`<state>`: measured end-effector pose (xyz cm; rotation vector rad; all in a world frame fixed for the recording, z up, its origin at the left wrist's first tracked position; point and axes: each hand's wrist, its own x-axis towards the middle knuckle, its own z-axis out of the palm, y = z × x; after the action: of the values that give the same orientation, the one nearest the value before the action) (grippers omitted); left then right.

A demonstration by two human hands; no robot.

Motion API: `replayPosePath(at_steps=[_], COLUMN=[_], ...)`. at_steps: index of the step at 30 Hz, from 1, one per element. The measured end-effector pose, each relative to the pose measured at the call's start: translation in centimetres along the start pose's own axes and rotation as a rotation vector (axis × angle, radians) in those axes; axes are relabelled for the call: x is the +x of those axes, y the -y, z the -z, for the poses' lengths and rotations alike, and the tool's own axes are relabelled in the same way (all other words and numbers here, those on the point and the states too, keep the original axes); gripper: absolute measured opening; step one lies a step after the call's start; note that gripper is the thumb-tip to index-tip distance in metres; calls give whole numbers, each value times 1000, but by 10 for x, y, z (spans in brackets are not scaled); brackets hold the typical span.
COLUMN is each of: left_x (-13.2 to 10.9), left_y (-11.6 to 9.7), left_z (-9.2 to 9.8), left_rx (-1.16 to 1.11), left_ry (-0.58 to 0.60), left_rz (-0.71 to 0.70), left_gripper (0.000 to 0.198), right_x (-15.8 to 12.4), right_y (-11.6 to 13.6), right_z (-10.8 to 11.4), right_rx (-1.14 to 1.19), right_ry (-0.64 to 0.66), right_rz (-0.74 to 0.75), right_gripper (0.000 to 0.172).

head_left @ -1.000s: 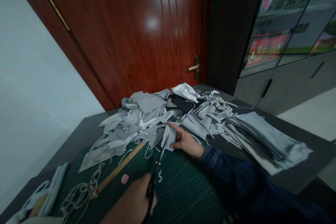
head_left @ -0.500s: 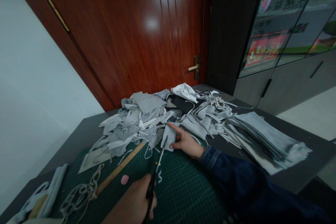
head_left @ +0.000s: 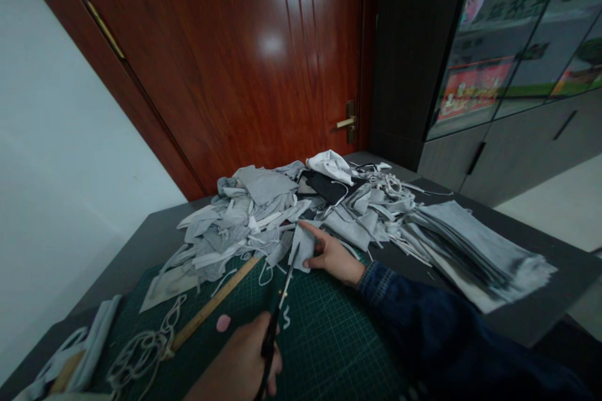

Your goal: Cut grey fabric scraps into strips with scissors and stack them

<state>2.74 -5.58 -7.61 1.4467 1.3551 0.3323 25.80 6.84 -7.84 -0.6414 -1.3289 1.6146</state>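
Note:
My left hand (head_left: pixel 242 360) is at the bottom edge, closed round the handles of black scissors (head_left: pixel 278 307). The blades point up and away, and their tips reach a small grey fabric piece (head_left: pixel 302 246). My right hand (head_left: pixel 333 255), in a dark blue sleeve, pinches that piece between forefinger and thumb and holds it at the far edge of the green cutting mat (head_left: pixel 329 338). Just behind lies a heap of grey and white fabric scraps (head_left: pixel 263 210).
A wooden ruler (head_left: pixel 214 304) lies slantwise on the mat beside a small pink eraser (head_left: pixel 222 323) and loose white cords (head_left: pixel 141 351). A stack of grey fabric sheets (head_left: pixel 480 250) sits on the dark table (head_left: pixel 136 244) at right. A brown door (head_left: pixel 244 62) stands behind.

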Motion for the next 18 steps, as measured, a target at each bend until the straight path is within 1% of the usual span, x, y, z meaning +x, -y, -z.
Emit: replayPosePath(at_steps=[3, 4, 8, 9, 14, 18], left_x=[4, 5, 5, 5, 8, 8], left_y=[3, 4, 5, 5, 7, 9], left_z=[1, 1, -1, -1, 8, 10], left_rx=[-109, -132, -124, -113, -122, -137], left_ry=[51, 48, -35, -35, 85, 103], left_rz=[54, 66, 57, 53, 81, 92], left_gripper=[51, 51, 48, 47, 47, 48], right_x=[-1, -1, -2, -3, -2, -1], right_y=[2, 2, 2, 2, 2, 0], right_z=[-2, -2, -4, -4, -5, -5], right_rx=[-7, -5, 3, 2, 23, 39], right_ry=[8, 18, 40, 37, 22, 26], right_rz=[0, 1, 9, 7, -7, -3], right_gripper=[108, 107, 106, 106, 106, 109])
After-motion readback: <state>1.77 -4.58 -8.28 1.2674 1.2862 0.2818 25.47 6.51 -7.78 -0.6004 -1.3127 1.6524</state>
